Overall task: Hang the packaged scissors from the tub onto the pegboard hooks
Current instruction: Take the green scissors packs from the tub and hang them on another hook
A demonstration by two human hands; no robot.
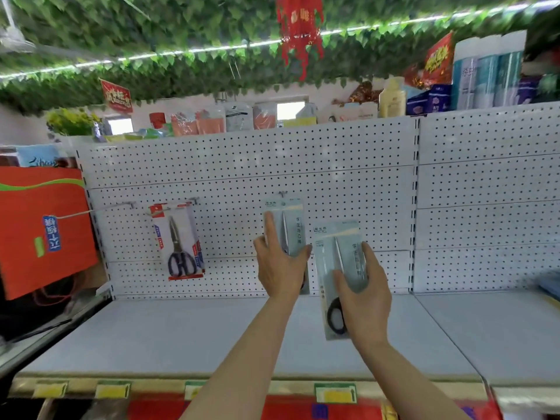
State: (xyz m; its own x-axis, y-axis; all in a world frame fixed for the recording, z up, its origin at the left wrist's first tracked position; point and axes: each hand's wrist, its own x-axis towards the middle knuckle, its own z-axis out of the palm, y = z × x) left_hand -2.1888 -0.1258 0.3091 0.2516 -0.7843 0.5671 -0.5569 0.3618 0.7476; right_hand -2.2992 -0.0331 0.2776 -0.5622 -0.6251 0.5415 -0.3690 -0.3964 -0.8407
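Observation:
A white pegboard [242,165] stands behind a grey shelf. One pack of scissors with a red-edged card [178,241] hangs from a hook at the left. My left hand [278,268] grips a pale grey-green scissors pack [288,225] whose top sits at a small hook [283,194]. My right hand [363,295] holds a second pale pack [339,256], black handles at the bottom, just right of the first and lower, in front of the board. The tub is out of view.
The grey shelf [181,338] runs below the pegboard, with yellow price tags [335,392] on its front edge. An orange bag [42,231] hangs at the left. An empty hook [130,204] sticks out left of the hung pack. Goods line the top ledge.

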